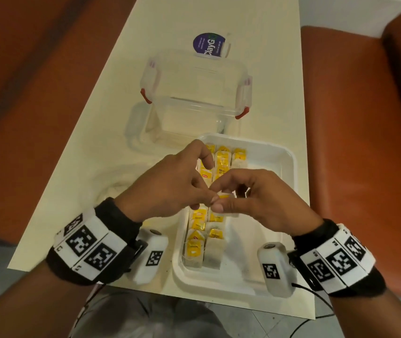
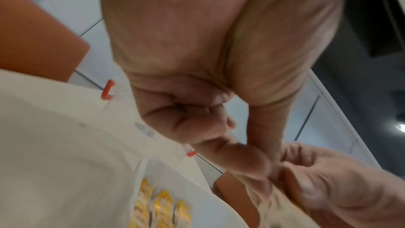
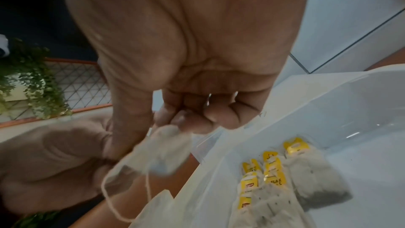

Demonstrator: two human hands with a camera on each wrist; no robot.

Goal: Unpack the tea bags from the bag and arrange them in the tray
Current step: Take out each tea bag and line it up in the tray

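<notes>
A white tray (image 1: 280, 164) lies on the cream table, with rows of tea bags with yellow tags (image 1: 221, 164) in its left half. Above the tray my left hand (image 1: 204, 200) and right hand (image 1: 221, 203) meet, and both pinch one tea bag (image 1: 224, 196) between thumb and fingers. In the right wrist view this tea bag (image 3: 160, 153) hangs from my right hand (image 3: 166, 124), with a string looping below it and a second piece of bag paper under that. My left hand (image 3: 54, 162) grips its other end. The left wrist view is blurred, with the left fingers (image 2: 252, 159) against the right hand (image 2: 328, 188).
A clear plastic box with red latches (image 1: 194, 93) stands just beyond the tray, with a round purple label (image 1: 209, 46) behind it. A crumpled clear plastic bag (image 1: 121, 184) lies left of the tray. Orange-brown seats (image 1: 365, 142) flank the narrow table.
</notes>
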